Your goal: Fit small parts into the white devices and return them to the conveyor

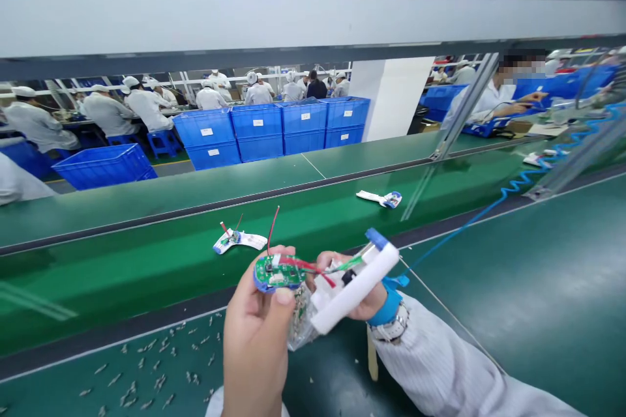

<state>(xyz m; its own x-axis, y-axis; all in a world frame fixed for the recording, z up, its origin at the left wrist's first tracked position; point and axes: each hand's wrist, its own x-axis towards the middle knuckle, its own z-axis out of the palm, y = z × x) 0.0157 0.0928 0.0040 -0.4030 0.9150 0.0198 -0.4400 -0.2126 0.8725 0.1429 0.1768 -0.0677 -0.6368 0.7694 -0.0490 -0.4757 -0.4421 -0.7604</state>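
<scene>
My left hand (pixel 259 332) is closed on a green circuit board (pixel 278 272) seated in a blue rim, with the thumb at its lower edge. One dark red wire sticks up from the board. Red and green wires (pixel 313 267) run from it to a white plastic housing (pixel 359 290) with a blue end. Around that housing my right hand (pixel 369 306) is closed, its fingers partly hidden behind it. A clear plastic bag (pixel 302 319) of small metal parts shows below and between my hands.
Small metal pieces (pixel 159 381) lie scattered on the bench at lower left. Two similar white housings (pixel 252 241) (pixel 374 197) rest on the green conveyor belt (pixel 161 267). A coiled blue cord (pixel 454 232) leads to my right wrist strap. Blue bins (pixel 257 124) and seated co-workers are beyond.
</scene>
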